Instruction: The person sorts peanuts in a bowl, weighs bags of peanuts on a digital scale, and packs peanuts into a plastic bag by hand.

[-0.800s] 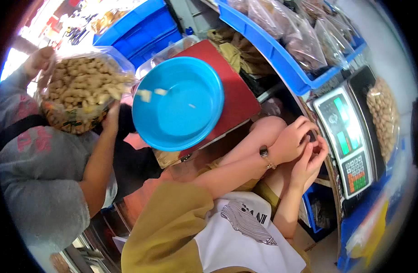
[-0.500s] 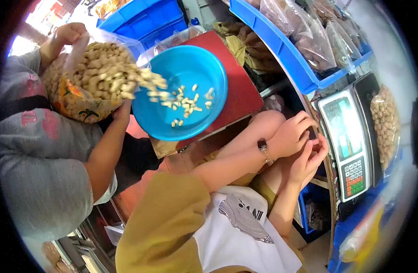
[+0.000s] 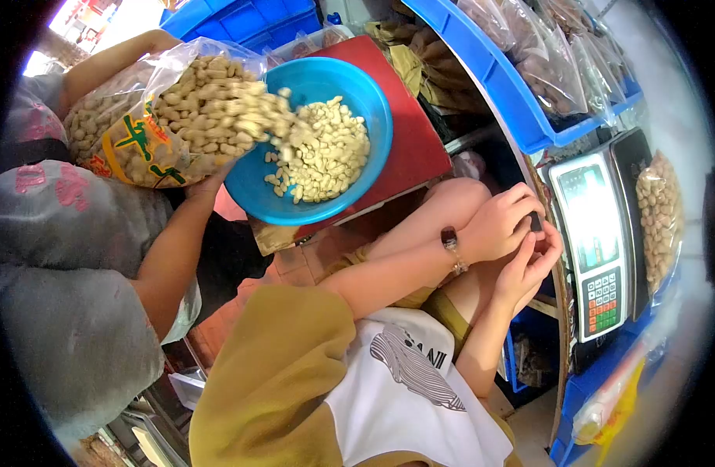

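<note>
My left hand, with a dark watch or bracelet at its wrist, rests over my knees. Its fingers curl around a small black object whose kind I cannot make out. My right hand is close against it, with bent fingers meeting the same object from below. To the left, another person's arm and hands support a clear plastic bag with a yellow and green print. Peanuts pour from the bag into a blue basin, where a pile of peanuts lies.
The basin stands on a red tabletop. At my right are a digital scale and a bag of peanuts on it. A blue tray of bagged goods lies at the upper right. Blue crates stand at the back.
The other person's bag has tipped further over the basin, and the peanut pile has grown a lot. My hands have barely moved.
</note>
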A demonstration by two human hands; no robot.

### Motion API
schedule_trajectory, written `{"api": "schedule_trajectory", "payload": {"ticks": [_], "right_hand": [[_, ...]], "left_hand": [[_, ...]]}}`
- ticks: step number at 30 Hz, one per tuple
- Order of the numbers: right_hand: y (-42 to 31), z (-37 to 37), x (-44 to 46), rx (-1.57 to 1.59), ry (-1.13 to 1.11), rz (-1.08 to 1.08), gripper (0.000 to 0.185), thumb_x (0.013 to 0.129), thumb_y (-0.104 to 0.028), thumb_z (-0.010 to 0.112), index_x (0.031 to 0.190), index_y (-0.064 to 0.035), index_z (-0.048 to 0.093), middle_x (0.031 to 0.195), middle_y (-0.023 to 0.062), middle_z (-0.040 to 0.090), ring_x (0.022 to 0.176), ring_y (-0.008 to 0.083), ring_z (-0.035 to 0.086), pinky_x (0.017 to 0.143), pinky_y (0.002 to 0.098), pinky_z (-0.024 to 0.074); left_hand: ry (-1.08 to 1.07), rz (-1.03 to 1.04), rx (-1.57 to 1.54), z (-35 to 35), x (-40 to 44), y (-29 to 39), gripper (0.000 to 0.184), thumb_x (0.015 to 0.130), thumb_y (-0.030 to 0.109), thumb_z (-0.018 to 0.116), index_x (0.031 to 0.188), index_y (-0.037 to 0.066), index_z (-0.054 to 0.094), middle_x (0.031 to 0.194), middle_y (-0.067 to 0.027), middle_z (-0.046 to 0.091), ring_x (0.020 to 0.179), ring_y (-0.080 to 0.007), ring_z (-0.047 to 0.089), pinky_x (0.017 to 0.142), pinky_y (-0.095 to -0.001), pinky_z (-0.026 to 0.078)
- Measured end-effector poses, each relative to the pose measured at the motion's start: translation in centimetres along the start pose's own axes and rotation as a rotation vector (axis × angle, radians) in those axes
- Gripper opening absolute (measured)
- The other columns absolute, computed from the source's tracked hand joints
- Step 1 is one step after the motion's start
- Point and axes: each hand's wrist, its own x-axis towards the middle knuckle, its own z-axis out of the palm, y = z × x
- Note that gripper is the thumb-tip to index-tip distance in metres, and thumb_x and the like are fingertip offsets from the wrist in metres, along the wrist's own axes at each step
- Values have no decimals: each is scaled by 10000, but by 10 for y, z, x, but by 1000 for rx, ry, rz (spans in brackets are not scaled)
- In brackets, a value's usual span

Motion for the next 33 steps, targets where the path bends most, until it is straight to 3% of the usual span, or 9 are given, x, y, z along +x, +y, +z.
{"api": "schedule_trajectory", "payload": {"ticks": [23, 28, 31, 33], "right_hand": [[-10, 4, 0, -70, -29, -17, 203, 905, -88, 559, 1089, -4, 564, 988, 75, 519, 821, 149, 499, 708, 261, 416], [-11, 6, 1, -39, -2, -12, 208, 896, -96, 566, 1082, -2, 570, 965, 70, 523, 807, 149, 491, 725, 266, 407], [-10, 5, 1, -72, -17, 5, 217, 899, -125, 566, 1077, -2, 576, 953, 68, 519, 806, 153, 486, 726, 269, 403], [-5, 4, 0, -50, -40, -11, 238, 916, -156, 561, 1123, -37, 563, 975, 32, 515, 877, 119, 466, 755, 235, 380]], "left_hand": [[-8, -74, 59, -5, 1, 5, 184, 788, -60, 563, 939, 24, 626, 937, -119, 569, 789, -277, 593, 684, -334, 498], [75, -108, 43, -13, 2, 13, 220, 776, -62, 545, 950, 44, 629, 949, -118, 569, 849, -300, 581, 758, -356, 480], [-50, -123, 342, -47, -4, 29, 226, 785, -36, 544, 971, 63, 626, 966, -129, 565, 897, -302, 574, 760, -363, 477], [51, -175, 231, -54, -18, 27, 180, 798, 13, 558, 962, 58, 619, 965, -119, 568, 913, -271, 568, 766, -356, 463]]}}
